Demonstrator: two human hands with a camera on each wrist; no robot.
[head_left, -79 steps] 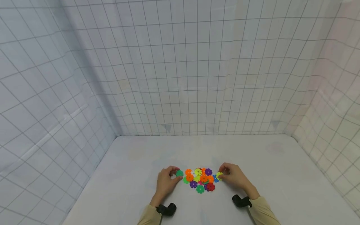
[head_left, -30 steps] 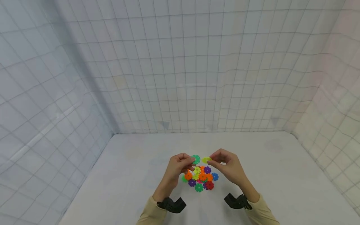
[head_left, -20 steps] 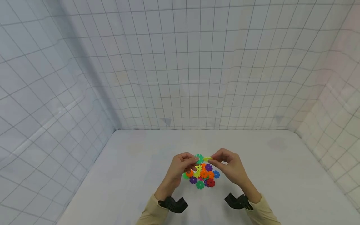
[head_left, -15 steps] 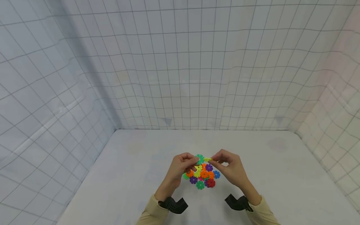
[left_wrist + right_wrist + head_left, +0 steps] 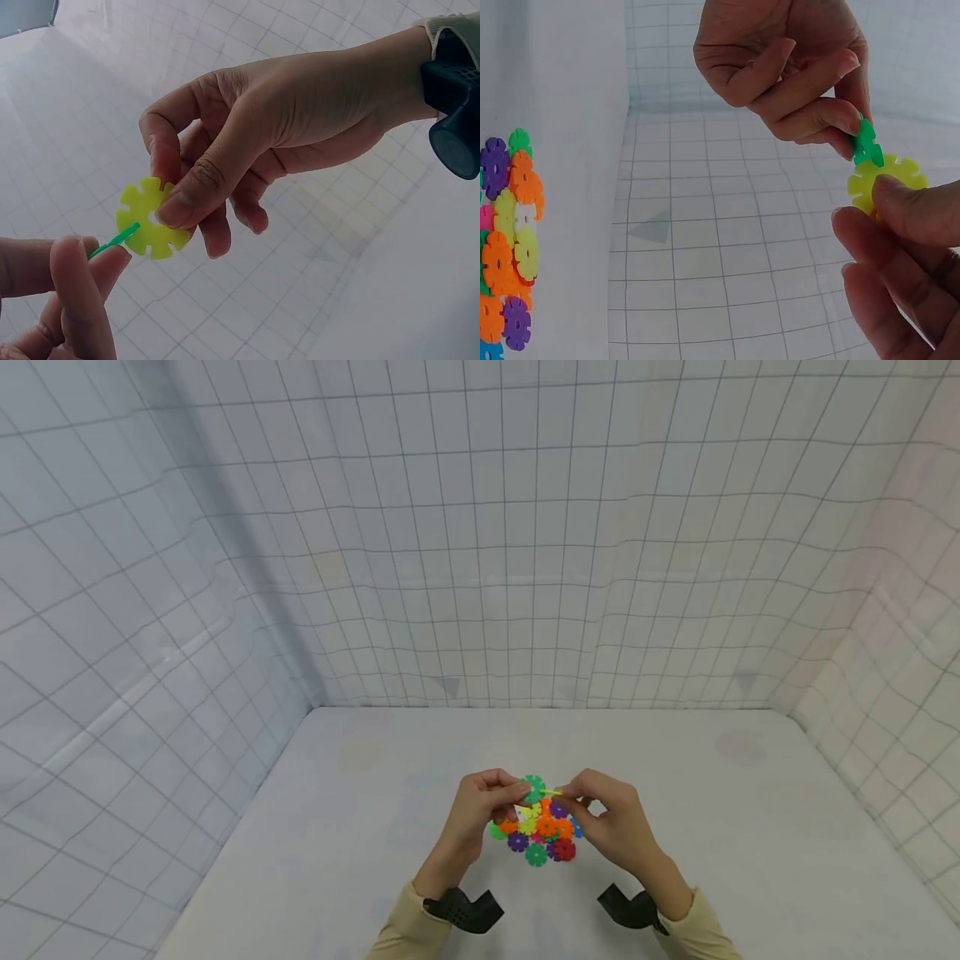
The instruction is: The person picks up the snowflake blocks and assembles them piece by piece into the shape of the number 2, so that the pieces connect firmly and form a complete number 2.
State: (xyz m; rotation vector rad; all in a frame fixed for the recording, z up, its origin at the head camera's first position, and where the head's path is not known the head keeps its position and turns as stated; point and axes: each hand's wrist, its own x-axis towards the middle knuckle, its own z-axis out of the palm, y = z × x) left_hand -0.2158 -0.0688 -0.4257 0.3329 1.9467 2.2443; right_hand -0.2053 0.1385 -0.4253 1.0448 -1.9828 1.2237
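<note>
My left hand (image 5: 480, 806) pinches a green notched disc (image 5: 535, 786), a snowflake-shaped building piece, by its edge. Between the thumb and fingers of my right hand (image 5: 617, 820) is a yellow notched disc (image 5: 140, 204), seen almost edge-on in the head view. Both are raised above the table. In the two wrist views, the rim of the green disc (image 5: 865, 142) meets the yellow disc (image 5: 904, 171) at about a right angle and overlaps its edge. How deep the slots sit in each other cannot be told. The fingertips cover part of each disc.
Just below the hands, a pile of notched discs (image 5: 547, 827) in orange, purple, red, green, blue and other colours lies on the white table (image 5: 360, 827). Behind the table rises a white grid-patterned curtain (image 5: 480, 568). Each wrist wears a black camera mount (image 5: 465, 910).
Both hands have lifted their discs off the pile area and come together above it. The yellow disc has turned edge-on against the green one, and the right hand has lowered slightly.
</note>
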